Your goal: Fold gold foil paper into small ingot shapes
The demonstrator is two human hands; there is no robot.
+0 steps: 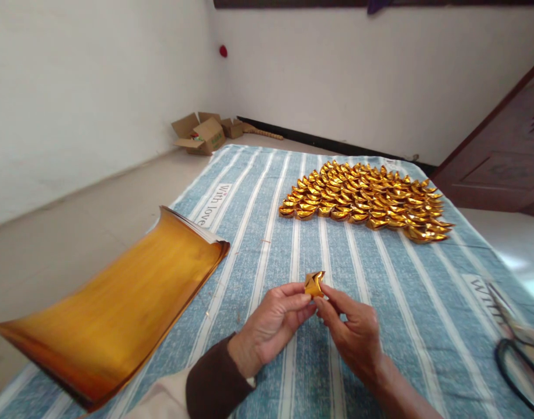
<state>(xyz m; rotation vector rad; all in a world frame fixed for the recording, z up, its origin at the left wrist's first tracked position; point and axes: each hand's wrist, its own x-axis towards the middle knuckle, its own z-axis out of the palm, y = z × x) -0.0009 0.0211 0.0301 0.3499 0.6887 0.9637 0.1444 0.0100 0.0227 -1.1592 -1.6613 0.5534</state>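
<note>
1. The left hand (271,320) and right hand (349,329) pinch a small folded gold paper piece (314,284) between closed fingertips above the striped cloth (267,192).
2. Left of the piece lies a gold sheet stack (114,314).
3. Beyond the piece, folded gold ingots (367,201) sit in rows.
4. Scissors (520,355) lie far right of it.
</note>
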